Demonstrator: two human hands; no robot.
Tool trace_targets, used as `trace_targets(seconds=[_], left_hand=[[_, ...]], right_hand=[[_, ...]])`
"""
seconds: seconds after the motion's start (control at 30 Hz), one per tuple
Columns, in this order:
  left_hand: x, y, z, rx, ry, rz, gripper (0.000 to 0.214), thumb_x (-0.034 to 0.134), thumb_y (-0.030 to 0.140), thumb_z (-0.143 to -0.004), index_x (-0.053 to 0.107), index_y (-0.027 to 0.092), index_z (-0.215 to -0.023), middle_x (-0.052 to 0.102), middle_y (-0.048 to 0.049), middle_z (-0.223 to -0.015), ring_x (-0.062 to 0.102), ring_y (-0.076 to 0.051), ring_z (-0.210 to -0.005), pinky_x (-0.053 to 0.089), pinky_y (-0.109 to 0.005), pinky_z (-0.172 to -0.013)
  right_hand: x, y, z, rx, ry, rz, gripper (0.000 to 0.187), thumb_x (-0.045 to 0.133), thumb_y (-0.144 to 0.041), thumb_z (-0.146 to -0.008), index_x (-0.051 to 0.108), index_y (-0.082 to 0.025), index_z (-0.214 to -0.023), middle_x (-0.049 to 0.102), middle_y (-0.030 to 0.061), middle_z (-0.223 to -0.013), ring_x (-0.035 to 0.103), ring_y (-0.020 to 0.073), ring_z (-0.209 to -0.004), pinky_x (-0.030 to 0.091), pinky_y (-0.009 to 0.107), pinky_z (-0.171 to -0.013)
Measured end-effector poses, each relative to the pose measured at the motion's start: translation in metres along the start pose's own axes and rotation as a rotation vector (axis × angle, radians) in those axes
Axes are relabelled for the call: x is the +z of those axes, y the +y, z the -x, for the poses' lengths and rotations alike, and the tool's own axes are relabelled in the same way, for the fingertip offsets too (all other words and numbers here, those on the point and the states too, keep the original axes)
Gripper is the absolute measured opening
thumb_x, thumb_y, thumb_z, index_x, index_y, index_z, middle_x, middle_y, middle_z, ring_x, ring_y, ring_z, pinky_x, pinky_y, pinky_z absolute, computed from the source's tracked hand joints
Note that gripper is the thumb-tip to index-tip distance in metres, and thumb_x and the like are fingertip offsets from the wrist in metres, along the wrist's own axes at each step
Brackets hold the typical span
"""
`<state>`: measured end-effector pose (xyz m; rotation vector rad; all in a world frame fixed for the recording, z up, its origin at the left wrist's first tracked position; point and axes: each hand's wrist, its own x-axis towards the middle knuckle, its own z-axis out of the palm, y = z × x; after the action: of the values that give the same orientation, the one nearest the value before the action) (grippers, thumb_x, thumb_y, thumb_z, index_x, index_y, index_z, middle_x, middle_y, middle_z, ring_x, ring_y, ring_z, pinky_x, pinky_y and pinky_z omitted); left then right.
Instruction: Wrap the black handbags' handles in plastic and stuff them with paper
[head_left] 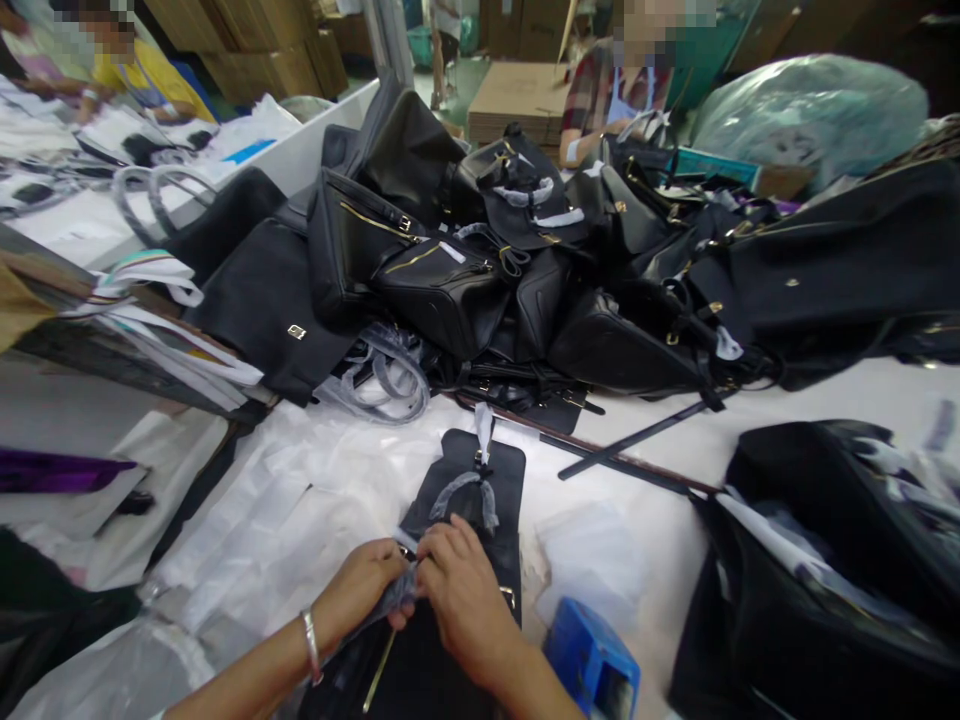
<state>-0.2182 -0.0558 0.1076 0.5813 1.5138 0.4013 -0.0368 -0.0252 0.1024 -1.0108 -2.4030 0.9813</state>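
A black backpack [420, 665] with gold buckles and a gold zip lies before me on the white table. Its flap [499, 480] points away from me, with a plastic-wrapped top handle [463, 485] on it. My left hand [367, 590], with a bracelet at the wrist, pinches a plastic-wrapped strap [397, 592] at the bag's left side. Right beside it, my right hand [469, 605] has its fingers curled at the end of the same strap. What the right fingertips grip is partly hidden behind the hand.
A large heap of black bags [450, 290] stands across the table. An open black bag [847, 560] is at the right, near a blue plastic holder [589, 660]. White wrapping sheets [300, 490] cover the left. A co-worker [611, 95] sits behind the heap.
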Motion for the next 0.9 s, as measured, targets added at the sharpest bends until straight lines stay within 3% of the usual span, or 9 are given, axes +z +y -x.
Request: trace_targets(seconds=[0.17, 0.3, 0.4, 0.5, 0.67, 0.9], left_hand=[[-0.007, 0.006, -0.004, -0.07, -0.009, -0.038, 0.027, 0.046, 0.038, -0.08, 0.056, 0.014, -0.071, 0.07, -0.0094, -0.055, 0.06, -0.014, -0.04, 0.04, -0.02, -0.041], [-0.014, 0.008, -0.009, -0.162, -0.041, -0.024, 0.027, 0.05, 0.037, -0.073, 0.058, 0.013, -0.063, 0.066, -0.0081, -0.048, 0.049, -0.01, -0.032, 0.043, -0.022, -0.04], [-0.016, 0.011, -0.011, -0.259, -0.084, -0.019, 0.026, 0.054, 0.036, -0.068, 0.06, 0.012, -0.059, 0.064, -0.0089, -0.046, 0.045, -0.01, -0.03, 0.05, -0.029, -0.044], [-0.014, 0.019, -0.009, -0.354, -0.094, -0.006, 0.027, 0.053, 0.037, -0.068, 0.062, 0.011, -0.062, 0.068, -0.0119, -0.051, 0.053, -0.013, -0.035, 0.049, -0.027, -0.044], [-0.005, 0.023, -0.006, -0.121, 0.021, -0.054, 0.032, 0.048, 0.046, -0.077, 0.056, 0.015, -0.073, 0.07, -0.0081, -0.056, 0.059, -0.014, -0.04, 0.04, -0.021, -0.042], [-0.002, -0.005, -0.016, -0.113, 0.041, -0.148, 0.032, 0.04, 0.046, -0.082, 0.051, 0.017, -0.071, 0.064, -0.0027, -0.049, 0.048, -0.009, -0.033, 0.031, -0.019, -0.038]], right_hand=[[-0.004, 0.03, 0.012, 0.207, 0.12, -0.023, 0.042, 0.053, -0.012, -0.086, 0.048, -0.019, -0.127, 0.048, 0.0117, -0.133, 0.041, 0.024, -0.125, 0.037, 0.046, -0.106], [0.011, 0.037, 0.02, 0.148, 0.008, 0.006, 0.066, 0.052, -0.005, -0.082, 0.03, -0.02, -0.143, 0.039, 0.0095, -0.145, 0.032, 0.024, -0.134, 0.032, 0.047, -0.111], [0.03, 0.028, 0.012, 0.104, 0.003, 0.074, 0.056, 0.049, -0.006, -0.086, 0.037, -0.021, -0.138, 0.048, 0.0077, -0.138, 0.036, 0.0228, -0.131, 0.028, 0.047, -0.112], [0.036, 0.026, -0.001, 0.104, 0.016, 0.138, 0.039, 0.046, -0.009, -0.091, 0.048, -0.021, -0.128, 0.058, 0.0061, -0.123, 0.045, 0.0206, -0.12, 0.027, 0.046, -0.112], [0.024, 0.03, -0.018, 0.065, -0.05, 0.241, 0.024, 0.05, -0.015, -0.091, 0.056, -0.021, -0.114, 0.061, 0.0062, -0.106, 0.048, 0.0226, -0.11, 0.024, 0.05, -0.112], [0.033, 0.022, -0.021, -0.06, -0.099, 0.305, 0.019, 0.051, -0.021, -0.092, 0.058, -0.018, -0.109, 0.06, 0.0068, -0.104, 0.044, 0.0261, -0.118, 0.022, 0.053, -0.112]])
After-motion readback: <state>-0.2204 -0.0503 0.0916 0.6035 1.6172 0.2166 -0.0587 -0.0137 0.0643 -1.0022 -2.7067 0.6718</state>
